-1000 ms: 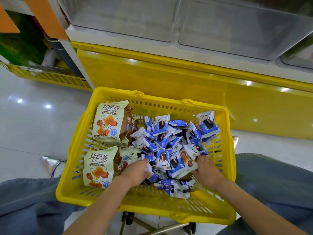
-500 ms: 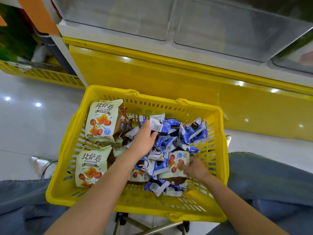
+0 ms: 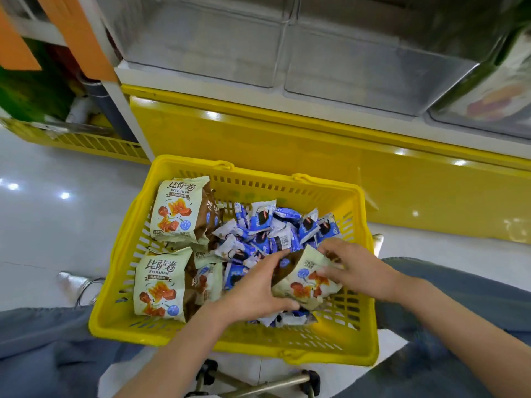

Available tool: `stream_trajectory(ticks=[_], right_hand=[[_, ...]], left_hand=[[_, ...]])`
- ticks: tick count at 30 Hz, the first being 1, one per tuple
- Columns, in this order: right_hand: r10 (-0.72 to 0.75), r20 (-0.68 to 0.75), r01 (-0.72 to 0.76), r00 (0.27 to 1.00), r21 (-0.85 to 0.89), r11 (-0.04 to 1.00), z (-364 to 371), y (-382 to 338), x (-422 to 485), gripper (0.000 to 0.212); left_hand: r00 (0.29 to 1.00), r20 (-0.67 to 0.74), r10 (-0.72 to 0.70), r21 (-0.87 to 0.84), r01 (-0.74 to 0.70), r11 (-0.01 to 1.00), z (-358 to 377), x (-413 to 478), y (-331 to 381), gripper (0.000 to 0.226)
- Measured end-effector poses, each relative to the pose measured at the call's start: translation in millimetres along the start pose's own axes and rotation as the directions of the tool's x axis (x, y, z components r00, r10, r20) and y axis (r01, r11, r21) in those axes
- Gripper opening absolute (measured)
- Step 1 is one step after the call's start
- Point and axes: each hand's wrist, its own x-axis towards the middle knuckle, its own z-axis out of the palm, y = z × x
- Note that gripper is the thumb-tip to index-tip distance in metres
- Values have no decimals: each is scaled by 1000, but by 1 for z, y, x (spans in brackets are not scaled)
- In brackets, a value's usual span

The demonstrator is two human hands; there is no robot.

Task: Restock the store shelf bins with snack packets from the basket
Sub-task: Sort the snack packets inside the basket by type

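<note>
1. A person's left hand [image 3: 255, 288] and right hand [image 3: 356, 268] grip one cream snack packet [image 3: 307, 282] between them, low inside the yellow basket [image 3: 120, 326]. The left fingers [image 3: 275, 261] curl round its brown side edge, while the right fingers [image 3: 330, 249] pinch its upper corner and printed face.
2. Just beyond both sets of fingers lies a heap of small blue-and-white packets [image 3: 267, 228], touching the held packet. A few more poke out beneath the left thumb, toward the basket's near wall.
3. To the left of the left fingers, two larger cream packets printed "BISAJUAN" lie face up along the basket's left side. One [image 3: 161, 285] sits level with the hand, the other [image 3: 179, 209] farther out by the far corner.
4. Farther out from the fingers, past the basket's far rim, stands a yellow shelf base [image 3: 287, 145]. Above it, clear shelf bins [image 3: 201, 41] sit side by side.
5. The person's denim-clad legs [image 3: 459, 297] flank the basket, and a glossy white floor [image 3: 57, 225] spreads away to the left.
</note>
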Motion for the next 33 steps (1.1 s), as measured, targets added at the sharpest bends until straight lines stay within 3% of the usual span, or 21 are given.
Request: stream_trajectory(ticks=[4, 7, 10, 13, 15, 17, 19, 20, 22, 24, 26, 28, 33], right_hand=[[53, -160, 28, 986, 463, 886, -9, -20, 0, 15], [183, -200, -14, 963, 637, 770, 0, -37, 0, 59], [163, -84, -64, 983, 680, 730, 23, -59, 5, 76], [189, -111, -31, 976, 783, 622, 42, -83, 17, 53], [208, -110, -46, 972, 778, 626, 51, -99, 28, 47], [207, -98, -62, 973, 758, 649, 62, -116, 39, 42], [196, -96, -60, 976, 745, 664, 78, -136, 52, 35], [197, -103, -54, 975, 749, 660, 88, -147, 59, 33], [163, -113, -26, 980, 744, 668, 109, -164, 71, 26], [116, -57, -51, 992, 654, 755, 127, -174, 80, 30], [107, 98, -139, 989, 436, 889, 137, -174, 83, 34], [140, 199, -196, 970, 296, 935, 139, -167, 84, 42], [1, 214, -71, 977, 324, 943, 140, -147, 81, 46]], left_hand=[[987, -155, -49, -283, 3, 959, -2, -16, 16, 76], [928, -360, -91, -404, -67, 912, -14, -28, 23, 58], [881, -467, -73, -355, -112, 928, -27, -47, 26, 44], [872, -490, -2, -227, -125, 966, -46, -74, 20, 37], [789, -614, 31, -38, -69, 997, -63, -89, 3, 34], [612, -789, 58, 120, 61, 991, -85, -101, -20, 34], [488, -873, -14, 118, 240, 964, -105, -109, -45, 32], [472, -877, -88, 69, 305, 950, -111, -111, -57, 32], [512, -820, -255, -93, 320, 943, -115, -115, -75, 29], [562, -743, -363, -229, 296, 927, -112, -116, -83, 27], [557, -740, -376, -260, 279, 925, -109, -115, -87, 28], [539, -757, -370, -263, 267, 927, -107, -115, -88, 29], [536, -755, -378, -253, 293, 922, -110, -116, -85, 30]])
